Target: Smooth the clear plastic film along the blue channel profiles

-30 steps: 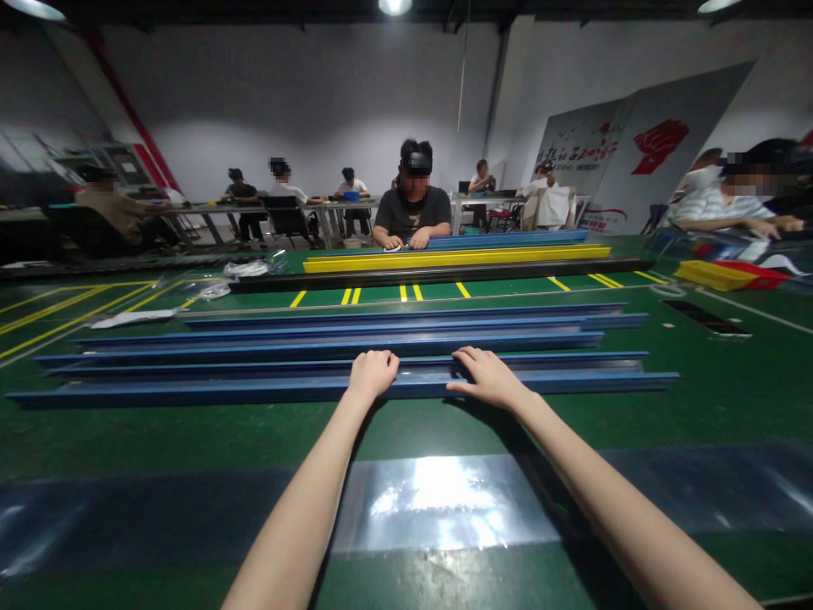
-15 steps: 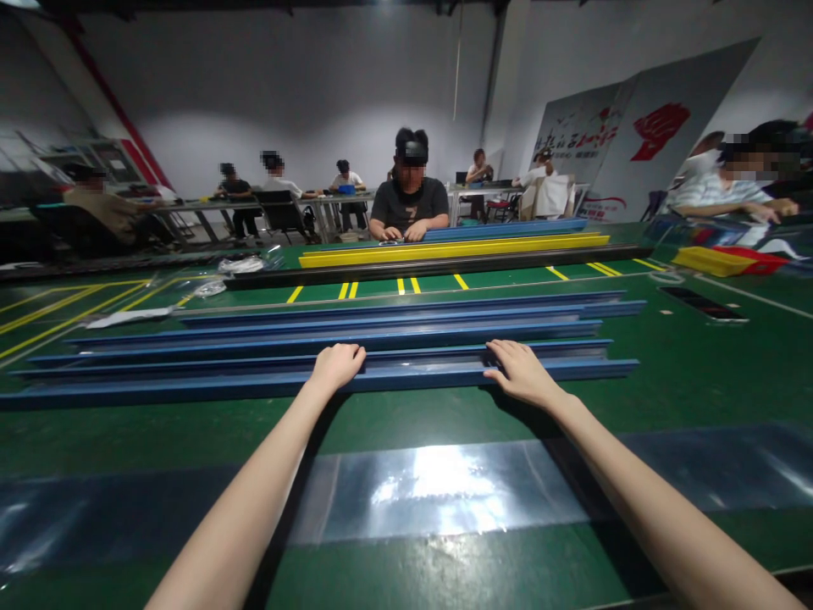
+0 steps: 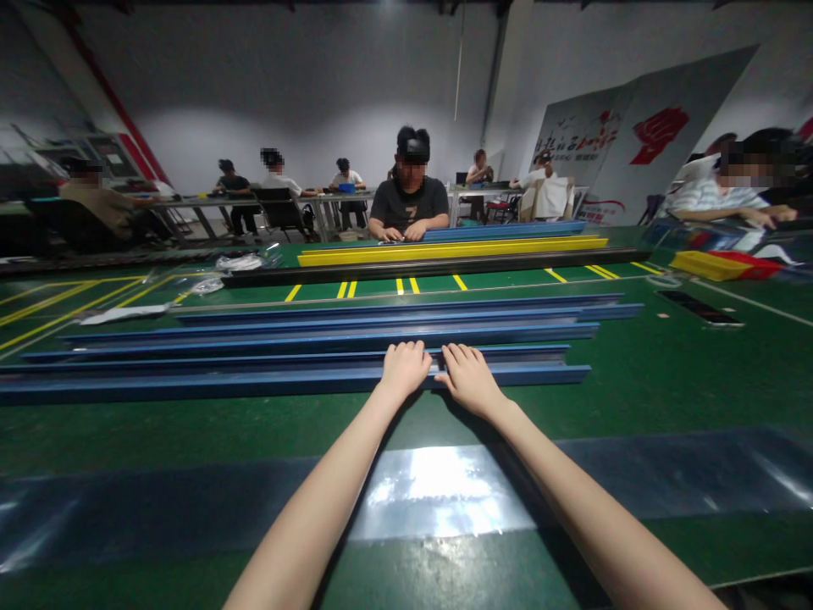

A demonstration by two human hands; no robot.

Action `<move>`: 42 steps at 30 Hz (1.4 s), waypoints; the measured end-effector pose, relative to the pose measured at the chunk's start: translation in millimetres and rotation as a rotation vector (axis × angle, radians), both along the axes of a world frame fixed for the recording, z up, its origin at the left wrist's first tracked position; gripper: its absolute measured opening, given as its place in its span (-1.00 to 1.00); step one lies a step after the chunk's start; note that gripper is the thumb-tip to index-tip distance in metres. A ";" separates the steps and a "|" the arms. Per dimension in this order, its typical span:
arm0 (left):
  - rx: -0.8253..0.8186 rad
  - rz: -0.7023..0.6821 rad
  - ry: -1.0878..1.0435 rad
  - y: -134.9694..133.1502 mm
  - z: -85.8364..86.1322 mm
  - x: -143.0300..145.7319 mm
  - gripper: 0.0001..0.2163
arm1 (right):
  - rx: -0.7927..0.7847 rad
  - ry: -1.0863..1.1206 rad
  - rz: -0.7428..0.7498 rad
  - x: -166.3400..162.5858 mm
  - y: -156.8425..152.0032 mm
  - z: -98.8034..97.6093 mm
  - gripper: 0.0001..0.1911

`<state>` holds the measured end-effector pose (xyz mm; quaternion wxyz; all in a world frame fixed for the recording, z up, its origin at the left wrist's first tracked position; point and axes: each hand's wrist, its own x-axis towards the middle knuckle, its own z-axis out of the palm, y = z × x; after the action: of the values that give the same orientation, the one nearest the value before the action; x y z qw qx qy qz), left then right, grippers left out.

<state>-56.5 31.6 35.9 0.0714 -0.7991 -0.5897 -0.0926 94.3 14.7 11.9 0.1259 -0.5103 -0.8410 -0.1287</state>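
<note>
Both my hands rest side by side on the nearest long blue channel (image 3: 190, 385), one of several blue channels lying across the green table (image 3: 158, 432). My left hand (image 3: 404, 369) has its fingers curled over the channel's top edge. My right hand (image 3: 467, 376) sits just to its right, fingers bent over the same edge and gripping it. The channel's left end runs out of view; its right end (image 3: 581, 371) stops short of the others.
A clear plastic sheet (image 3: 445, 491) lies on the table near me. Yellow, black and blue channels (image 3: 445, 252) lie at the far side, where a person (image 3: 410, 199) sits working. A yellow tray (image 3: 705, 264) is at far right. Other people sit at tables behind.
The nearest blue channel has slid to the left. My hands, spread apart half a second ago, have come together near its middle.
</note>
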 end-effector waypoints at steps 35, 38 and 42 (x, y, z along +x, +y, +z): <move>0.032 0.114 0.036 -0.1 -5.1 -72.5 -0.71 | 0.011 -0.073 -0.238 76.0 -0.9 -9.8 -0.36; 0.071 0.115 0.025 -0.4 -8.2 -68.6 -0.70 | 0.002 -0.076 -0.237 75.4 2.9 -8.4 -0.35; 0.169 0.094 -0.054 -2.3 -11.2 -51.1 -0.70 | -0.011 -0.067 -0.235 75.5 8.8 -8.5 -0.34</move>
<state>-107.6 29.3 24.7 0.1269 -0.7590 -0.6182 -0.1601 169.8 23.4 3.4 0.0791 -0.6015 -0.7798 -0.1547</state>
